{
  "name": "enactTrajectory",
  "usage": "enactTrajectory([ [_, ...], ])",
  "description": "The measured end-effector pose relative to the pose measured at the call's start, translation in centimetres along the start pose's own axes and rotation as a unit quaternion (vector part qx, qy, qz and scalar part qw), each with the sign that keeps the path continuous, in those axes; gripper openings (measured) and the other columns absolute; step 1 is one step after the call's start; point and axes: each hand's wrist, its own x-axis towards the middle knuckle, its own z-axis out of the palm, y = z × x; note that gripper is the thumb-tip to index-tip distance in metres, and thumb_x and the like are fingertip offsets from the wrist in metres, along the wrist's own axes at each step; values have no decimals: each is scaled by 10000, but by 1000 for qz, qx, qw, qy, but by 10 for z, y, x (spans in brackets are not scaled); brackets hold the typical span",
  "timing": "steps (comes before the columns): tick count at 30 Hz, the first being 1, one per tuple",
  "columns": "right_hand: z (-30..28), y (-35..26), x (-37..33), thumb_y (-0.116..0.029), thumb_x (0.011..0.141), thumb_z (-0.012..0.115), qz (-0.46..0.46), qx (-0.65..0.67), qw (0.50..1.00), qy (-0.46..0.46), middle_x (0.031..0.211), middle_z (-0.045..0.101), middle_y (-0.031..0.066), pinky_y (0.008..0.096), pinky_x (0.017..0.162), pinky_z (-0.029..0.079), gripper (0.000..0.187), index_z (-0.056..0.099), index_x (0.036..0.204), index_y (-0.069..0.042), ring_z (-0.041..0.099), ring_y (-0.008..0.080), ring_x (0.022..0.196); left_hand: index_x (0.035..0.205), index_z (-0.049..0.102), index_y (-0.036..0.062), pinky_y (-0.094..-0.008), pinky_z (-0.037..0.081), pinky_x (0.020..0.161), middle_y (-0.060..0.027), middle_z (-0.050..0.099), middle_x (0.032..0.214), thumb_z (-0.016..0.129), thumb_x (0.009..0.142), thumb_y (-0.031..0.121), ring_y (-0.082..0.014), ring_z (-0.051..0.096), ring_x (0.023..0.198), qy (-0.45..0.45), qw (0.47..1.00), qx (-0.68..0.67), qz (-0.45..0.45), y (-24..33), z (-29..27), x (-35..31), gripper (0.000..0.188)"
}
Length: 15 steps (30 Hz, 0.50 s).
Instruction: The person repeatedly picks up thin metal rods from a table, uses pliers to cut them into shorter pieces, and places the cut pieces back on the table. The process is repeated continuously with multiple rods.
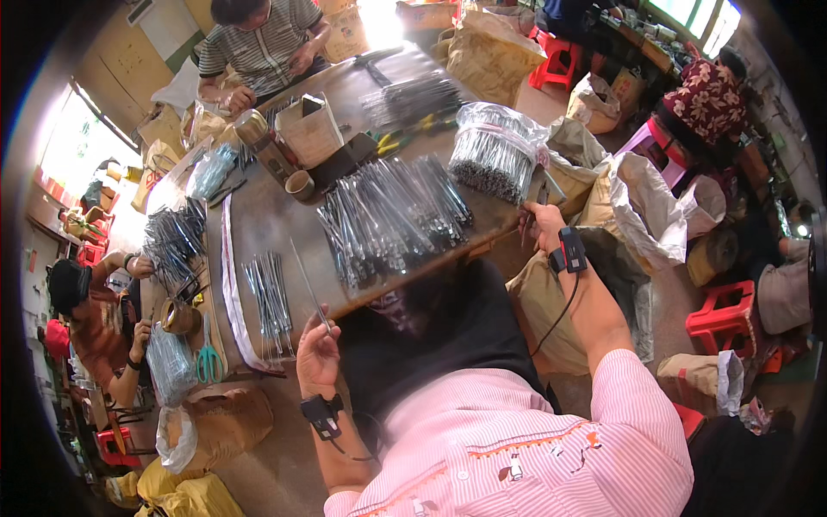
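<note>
Head view: a thin metal rod [308, 286] is pinched between the left hand [317, 358] fingers at the counter's [258, 215] near edge; another rod [527, 215] is gripped by the right hand [544, 226], beside a bagged bundle [495, 151].

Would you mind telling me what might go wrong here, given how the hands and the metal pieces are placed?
The left hand pinches one thin metal rod by its end only; it could slip or swing into the small row of rods. The right hand works at the table's edge beside the bagged bundle of rods, which could get nudged off.
</note>
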Motion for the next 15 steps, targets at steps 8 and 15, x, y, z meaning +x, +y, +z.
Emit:
enactTrajectory([
  [8,4,-21,-9,-115,772,688,-129,-26,991,-5,635,616,97,319,440,418,150,621,722,10,561,192,483,1211,547,-47,-156,553,577,-104,649,872,590,828,-49,-202,659,764,4,1000,-9,-29,-5,0,-2,386],
  [15,4,-7,-20,-160,817,678,-46,38,998,-25,630,626,94,281,437,411,183,645,726,-5,567,183,484,1222,535,-49,-162,549,573,-114,643,874,581,825,-51,-208,654,765,-12,999,-9,-51,-14,2,2,399],
])
